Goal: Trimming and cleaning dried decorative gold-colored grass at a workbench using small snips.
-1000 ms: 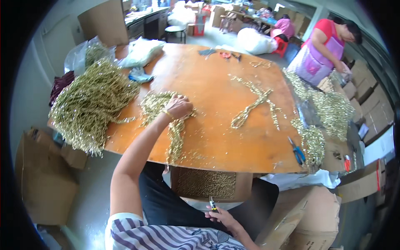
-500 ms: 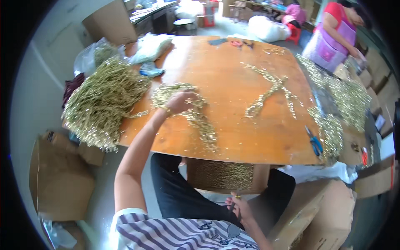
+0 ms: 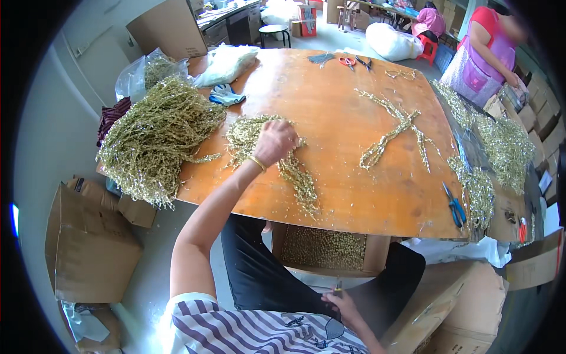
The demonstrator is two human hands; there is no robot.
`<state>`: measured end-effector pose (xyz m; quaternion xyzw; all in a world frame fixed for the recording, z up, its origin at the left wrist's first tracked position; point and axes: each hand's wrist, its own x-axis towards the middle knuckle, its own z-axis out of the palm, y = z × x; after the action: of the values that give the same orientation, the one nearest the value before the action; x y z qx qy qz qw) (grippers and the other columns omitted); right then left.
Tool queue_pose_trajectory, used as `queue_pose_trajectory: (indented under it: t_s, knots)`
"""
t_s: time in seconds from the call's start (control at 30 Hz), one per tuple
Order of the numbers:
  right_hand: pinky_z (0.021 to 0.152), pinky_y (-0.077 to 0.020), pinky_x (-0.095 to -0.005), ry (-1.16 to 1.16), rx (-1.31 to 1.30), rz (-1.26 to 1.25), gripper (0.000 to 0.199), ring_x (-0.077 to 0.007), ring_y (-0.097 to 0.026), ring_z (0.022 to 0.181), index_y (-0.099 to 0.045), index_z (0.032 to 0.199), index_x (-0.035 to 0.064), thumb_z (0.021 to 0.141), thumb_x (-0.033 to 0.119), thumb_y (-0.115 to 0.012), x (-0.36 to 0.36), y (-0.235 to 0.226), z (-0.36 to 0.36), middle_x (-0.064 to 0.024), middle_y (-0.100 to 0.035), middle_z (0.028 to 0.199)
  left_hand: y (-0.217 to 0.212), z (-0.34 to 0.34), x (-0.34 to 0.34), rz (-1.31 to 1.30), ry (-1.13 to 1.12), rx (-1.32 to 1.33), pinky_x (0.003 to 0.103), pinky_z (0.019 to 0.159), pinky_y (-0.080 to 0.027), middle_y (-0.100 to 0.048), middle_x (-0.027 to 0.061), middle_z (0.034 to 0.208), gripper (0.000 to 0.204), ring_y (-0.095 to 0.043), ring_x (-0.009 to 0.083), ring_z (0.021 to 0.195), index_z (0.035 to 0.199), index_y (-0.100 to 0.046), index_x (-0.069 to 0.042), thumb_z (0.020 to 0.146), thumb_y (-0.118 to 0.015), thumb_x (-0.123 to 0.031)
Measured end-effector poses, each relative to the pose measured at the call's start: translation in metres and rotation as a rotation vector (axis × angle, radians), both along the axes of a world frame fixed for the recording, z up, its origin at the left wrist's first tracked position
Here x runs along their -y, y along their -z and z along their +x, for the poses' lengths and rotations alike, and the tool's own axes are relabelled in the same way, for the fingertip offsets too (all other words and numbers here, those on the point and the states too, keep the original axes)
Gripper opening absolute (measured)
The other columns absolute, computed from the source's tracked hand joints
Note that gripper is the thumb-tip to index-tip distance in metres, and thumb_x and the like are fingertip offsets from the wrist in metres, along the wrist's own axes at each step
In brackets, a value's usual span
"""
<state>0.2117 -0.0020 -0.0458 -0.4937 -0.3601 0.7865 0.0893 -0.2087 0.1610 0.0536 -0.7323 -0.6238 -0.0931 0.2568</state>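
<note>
Left hand (image 3: 275,141) fingers curled down onto loose gold glittery sprig bunch (image 3: 283,159) on orange wooden tabletop (image 3: 348,189), sprigs under and trailing toward the person. Right hand (image 3: 345,304) at lap, pinching small thin tool (image 3: 338,287). Open cardboard box (image 3: 324,251) under table edge, full of gold bits.

On the orange-brown table (image 3: 354,194) lie gold glittery sprigs (image 3: 295,171) and a blue-and-white glove (image 3: 227,94); blue-handled pliers (image 3: 455,206) sit near its right edge, red-handled scissors (image 3: 348,60) at its far edge.
</note>
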Motion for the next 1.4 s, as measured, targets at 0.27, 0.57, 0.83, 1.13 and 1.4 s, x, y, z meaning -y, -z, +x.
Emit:
queue_pose_trajectory:
  t_s: [0.27, 0.57, 0.83, 1.13, 1.4]
  knots:
    - [0.074, -0.0420, -0.0235, 0.002, -0.324, 0.808, 0.040, -0.0091, -0.049, 0.080, -0.042, 0.119, 0.0016, 0.082, 0.005, -0.056, -0.092, -0.089, -0.069, -0.0026, -0.051, 0.090, -0.031, -0.020, 0.010, 0.064, 0.288, 1.702, 0.027, 0.082, -0.045, -0.062, 0.0093, 0.096, 0.021, -0.058, 0.0142, 0.092, 0.102, -0.050, -0.002, 0.085, -0.056, -0.012]
    - [0.059, -0.0423, -0.0244, 0.139, -0.311, 1.190, 0.044, -0.0083, -0.048, 0.066, -0.047, 0.112, 0.0054, 0.074, 0.015, -0.069, -0.184, -0.100, -0.288, -0.0007, -0.050, 0.076, -0.012, 0.009, 0.035, 0.206, 0.359, 2.062, 0.024, 0.082, -0.043, -0.061, 0.0058, 0.096, 0.023, -0.058, 0.0133, 0.093, 0.106, -0.054, -0.002, 0.083, -0.057, -0.006]
    - [0.070, -0.0472, -0.0383, 0.049, -0.057, 1.507, 0.041, -0.0308, -0.059, 0.082, -0.047, 0.108, 0.0033, 0.074, 0.017, -0.065, -0.196, -0.077, -0.329, -0.0161, -0.058, 0.090, -0.008, 0.001, 0.057, 0.442, 0.258, 1.896, 0.024, 0.081, -0.045, -0.062, 0.0064, 0.095, 0.015, -0.058, 0.0132, 0.091, 0.098, -0.058, 0.000, 0.083, -0.056, 0.001]
    - [0.069, -0.0480, -0.0425, -0.078, 0.255, 1.565, 0.040, -0.0337, -0.058, 0.085, -0.047, 0.106, 0.0058, 0.073, 0.020, -0.064, -0.231, -0.075, -0.313, -0.0171, -0.057, 0.095, -0.143, -0.042, 0.118, 1.017, 0.386, 1.672, 0.021, 0.074, -0.048, -0.062, 0.0095, 0.097, 0.018, -0.058, 0.0130, 0.089, 0.102, -0.057, -0.001, 0.088, -0.052, -0.011]
    - [0.072, -0.0479, -0.0436, -0.098, 0.417, 1.601, 0.037, -0.0326, -0.057, 0.088, -0.045, 0.107, 0.0063, 0.075, 0.020, -0.057, -0.226, -0.063, -0.316, -0.0157, -0.055, 0.098, -0.227, 0.042, 0.206, 1.384, 0.513, 1.032, 0.047, 0.093, -0.042, -0.053, 0.0154, 0.109, 0.028, -0.053, 0.0225, 0.100, 0.112, -0.047, -0.002, 0.092, -0.045, -0.022]
